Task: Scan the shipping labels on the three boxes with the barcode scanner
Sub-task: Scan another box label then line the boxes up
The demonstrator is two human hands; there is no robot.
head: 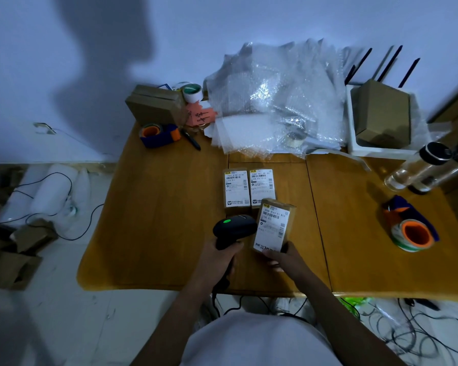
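Observation:
Two small brown boxes with white shipping labels lie flat side by side mid-table, the left box [236, 188] and the middle box [262, 187]. A third labelled box [273, 225] is tilted up just in front of them, its near end gripped by my right hand [283, 256]. My left hand [218, 257] is wrapped around the handle of the black barcode scanner [234, 228]. The scanner's head sits just left of the held box, and a green light glows on top of it. Its cable drops off the table's front edge.
On the wooden table [156, 220] stand a blue-orange tape dispenser [160, 134] and brown boxes [154, 104] at back left, bubble wrap [275, 101] behind, a white tray with a box [381, 117] back right, clear bottles [423, 167], and another tape dispenser [410, 228].

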